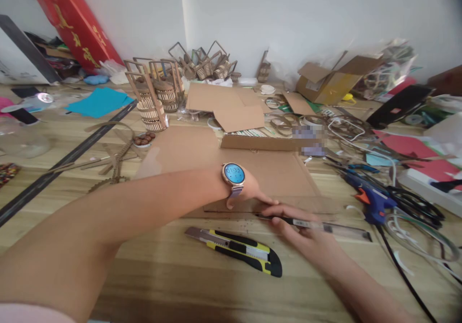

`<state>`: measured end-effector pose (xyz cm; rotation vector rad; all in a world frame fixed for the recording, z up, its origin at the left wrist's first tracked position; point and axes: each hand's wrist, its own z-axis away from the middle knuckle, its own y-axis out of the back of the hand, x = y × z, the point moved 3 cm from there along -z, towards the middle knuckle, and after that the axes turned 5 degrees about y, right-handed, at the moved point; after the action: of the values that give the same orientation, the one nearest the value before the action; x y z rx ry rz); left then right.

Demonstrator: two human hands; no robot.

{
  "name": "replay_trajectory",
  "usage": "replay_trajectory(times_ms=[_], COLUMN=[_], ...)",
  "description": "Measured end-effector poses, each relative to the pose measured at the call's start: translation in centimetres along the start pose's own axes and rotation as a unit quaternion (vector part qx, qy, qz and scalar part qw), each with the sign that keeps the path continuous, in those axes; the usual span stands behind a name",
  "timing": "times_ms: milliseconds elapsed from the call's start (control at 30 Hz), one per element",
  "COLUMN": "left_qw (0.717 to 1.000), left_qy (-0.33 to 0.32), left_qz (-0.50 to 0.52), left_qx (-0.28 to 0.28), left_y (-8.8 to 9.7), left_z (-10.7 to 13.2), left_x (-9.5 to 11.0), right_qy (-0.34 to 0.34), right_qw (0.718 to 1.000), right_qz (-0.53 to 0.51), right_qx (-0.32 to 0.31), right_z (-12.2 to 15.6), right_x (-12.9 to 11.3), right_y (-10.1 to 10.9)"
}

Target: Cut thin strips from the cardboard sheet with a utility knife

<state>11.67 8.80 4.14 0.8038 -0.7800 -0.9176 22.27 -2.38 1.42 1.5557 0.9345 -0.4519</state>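
Note:
My left hand (251, 191), below a wristwatch (234, 174), is pressed down on the brown cardboard sheet (277, 174) with thumb and a finger stretched out. Under it lies what looks like a clear straight strip, perhaps a ruler (314, 205); its outline is faint. My right hand (306, 234) is closed around a pen (301, 223) with a clear barrel, its tip on the cardboard near the front edge. A dark line runs left from the tip. Nearer me, a yellow-and-black utility knife (238, 251) lies on the wooden table, its blade end pointing left.
A blue glue gun (377, 205) and tangled cables lie to the right. Small woven baskets (151, 113) stand at back left, near a bowl of brown nuts (144, 139). More cardboard pieces (216, 99) and an open box (325, 84) are behind. Blue paper (99, 101) lies at left.

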Motion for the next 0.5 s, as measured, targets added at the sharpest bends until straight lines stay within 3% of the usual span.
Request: replay_trajectory(times_ms=[167, 400, 500], left_qw=[0.996, 0.996, 0.999], left_qy=[0.011, 0.014, 0.014], left_qz=[-0.053, -0.055, -0.026], left_qx=[-0.07, -0.067, -0.036], left_y=[-0.3, -0.5, -0.9], left_z=[0.3, 0.1, -0.3], left_x=[0.1, 0.0, -0.4], right_qy=[-0.034, -0.006, -0.002], right_qw=[0.999, 1.0, 1.0], right_qz=[-0.012, -0.014, -0.012], right_qx=[-0.004, 0.002, 0.003], right_z=[-0.2, -0.3, -0.5], right_x=[0.4, 0.5, 0.4], right_y=[-1.2, -1.6, -1.8])
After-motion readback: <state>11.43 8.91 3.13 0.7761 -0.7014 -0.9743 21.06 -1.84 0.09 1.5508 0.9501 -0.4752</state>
